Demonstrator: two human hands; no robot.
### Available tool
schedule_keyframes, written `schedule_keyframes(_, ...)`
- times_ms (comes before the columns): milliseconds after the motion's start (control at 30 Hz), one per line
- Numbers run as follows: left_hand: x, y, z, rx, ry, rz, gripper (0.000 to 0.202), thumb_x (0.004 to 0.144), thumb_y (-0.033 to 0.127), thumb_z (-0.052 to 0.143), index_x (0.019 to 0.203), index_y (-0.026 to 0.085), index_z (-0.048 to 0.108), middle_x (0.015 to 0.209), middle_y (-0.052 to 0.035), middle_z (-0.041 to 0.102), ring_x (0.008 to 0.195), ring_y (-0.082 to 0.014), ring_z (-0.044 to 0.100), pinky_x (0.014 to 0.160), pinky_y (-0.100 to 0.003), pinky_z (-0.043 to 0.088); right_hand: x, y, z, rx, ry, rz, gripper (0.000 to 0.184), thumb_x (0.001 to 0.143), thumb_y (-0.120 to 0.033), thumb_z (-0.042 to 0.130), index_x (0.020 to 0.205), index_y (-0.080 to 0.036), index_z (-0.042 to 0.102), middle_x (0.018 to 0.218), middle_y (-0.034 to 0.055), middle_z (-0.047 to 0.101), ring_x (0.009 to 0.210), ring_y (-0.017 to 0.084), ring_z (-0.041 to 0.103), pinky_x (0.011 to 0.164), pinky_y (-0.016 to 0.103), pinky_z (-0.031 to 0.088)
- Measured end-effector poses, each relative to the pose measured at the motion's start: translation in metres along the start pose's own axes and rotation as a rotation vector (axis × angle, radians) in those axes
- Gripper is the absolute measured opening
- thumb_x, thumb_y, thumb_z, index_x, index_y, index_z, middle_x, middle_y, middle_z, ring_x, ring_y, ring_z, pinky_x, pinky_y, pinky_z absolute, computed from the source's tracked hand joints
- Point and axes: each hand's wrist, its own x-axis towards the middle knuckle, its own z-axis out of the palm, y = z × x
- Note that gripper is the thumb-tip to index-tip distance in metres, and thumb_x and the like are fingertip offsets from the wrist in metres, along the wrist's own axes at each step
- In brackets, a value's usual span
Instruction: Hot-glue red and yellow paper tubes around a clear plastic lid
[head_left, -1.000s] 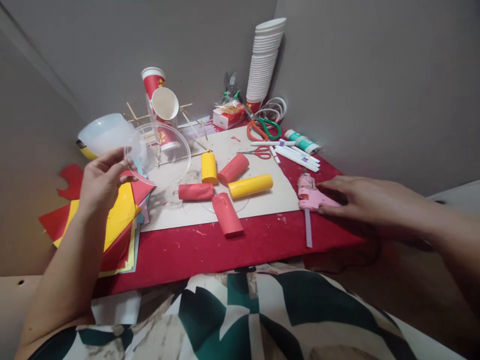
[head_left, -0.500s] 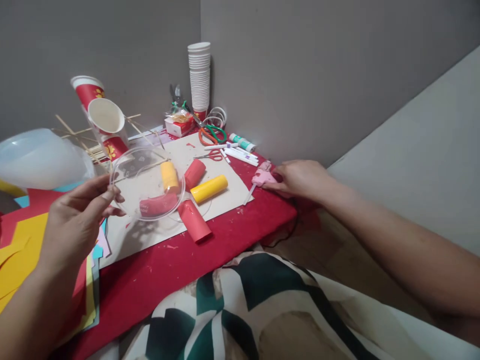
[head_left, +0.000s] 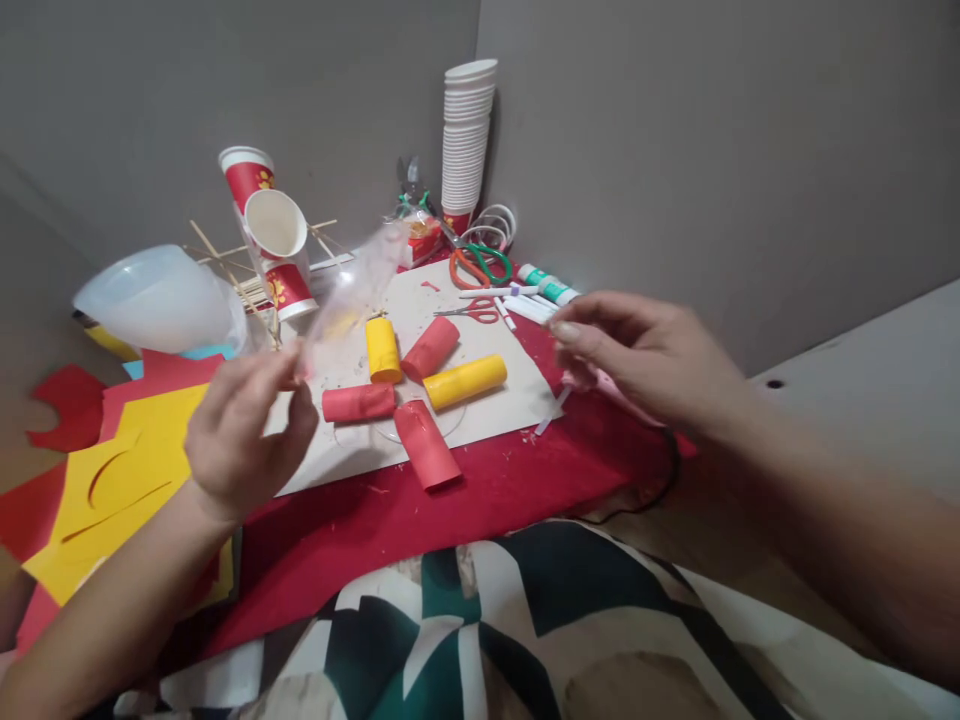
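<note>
Pinching clear lid, left hand, paper rolls beyond

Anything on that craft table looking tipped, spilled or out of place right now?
Yes. Near the back left, one paper cup lies tilted on its side against the upright red cup, mouth facing the camera. Small scraps and crumbs litter the red table. The left hand holds a clear plastic lid tilted and motion-blurred.

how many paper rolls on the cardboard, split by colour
red rolls: 3 (first, second, third)
yellow rolls: 2 (first, second)
total: 5, all lying on the cardboard sheet
</note>
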Motion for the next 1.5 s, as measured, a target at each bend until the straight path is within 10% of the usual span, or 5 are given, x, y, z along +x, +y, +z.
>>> schedule_keyframes(100, -0.002, 0.002, 0.004, 0.149, -0.038, 0.605, 0.048, 0.085, 0.009, 0.072, 0.131, 0.024, 0.071, 0.100, -0.0066, 0.079, 0.091, -0.0222, 0.078, 0.079, -0.032, 0.067, 0.011, -0.006, 0.026, 0.402, -0.219, 0.271, 0.056, 0.075, -0.070, 0.078, 0.099, -0.020, 0.071, 0.078, 0.0058, 0.075, 0.053, 0.013, 0.061, 0.046, 0.024, 0.047)
schedule_keyframes(233, 0.000, 0.011, 0.012, 0.133, -0.176, 0.832, 0.022, 0.094, 0.010, 0.060, 0.109, 0.012, 0.076, 0.095, -0.0110, 0.078, 0.088, -0.0233, 0.077, 0.079, -0.034, 0.067, 0.021, -0.007, 0.047, 0.653, -0.347, 0.436, 0.036, 0.078, -0.049, 0.083, 0.092, -0.017, 0.075, 0.081, 0.0091, 0.079, 0.057, 0.014, 0.067, 0.043, 0.020, 0.051)
schedule_keyframes(433, -0.004, 0.015, 0.020, 0.122, -0.236, 0.806, 0.022, 0.097, 0.010, 0.059, 0.109, 0.011, 0.077, 0.095, -0.0097, 0.079, 0.090, -0.0211, 0.076, 0.087, -0.033, 0.064, 0.023, -0.002, 0.048, 0.693, -0.266, 0.442, 0.022, 0.073, -0.015, 0.083, 0.094, -0.015, 0.079, 0.081, 0.0051, 0.080, 0.051, 0.009, 0.065, 0.041, 0.016, 0.051)
schedule_keyframes(1500, -0.012, -0.005, 0.030, 0.272, -0.266, 0.663, 0.023, 0.098, 0.011, 0.063, 0.120, 0.007, 0.068, 0.103, -0.0150, 0.081, 0.099, -0.0260, 0.078, 0.089, -0.038, 0.063, 0.016, -0.003, 0.056, 0.427, -0.147, 0.277, 0.068, 0.079, -0.017, 0.073, 0.144, -0.016, 0.056, 0.064, -0.0049, 0.067, 0.048, 0.011, 0.058, 0.049, 0.024, 0.052)
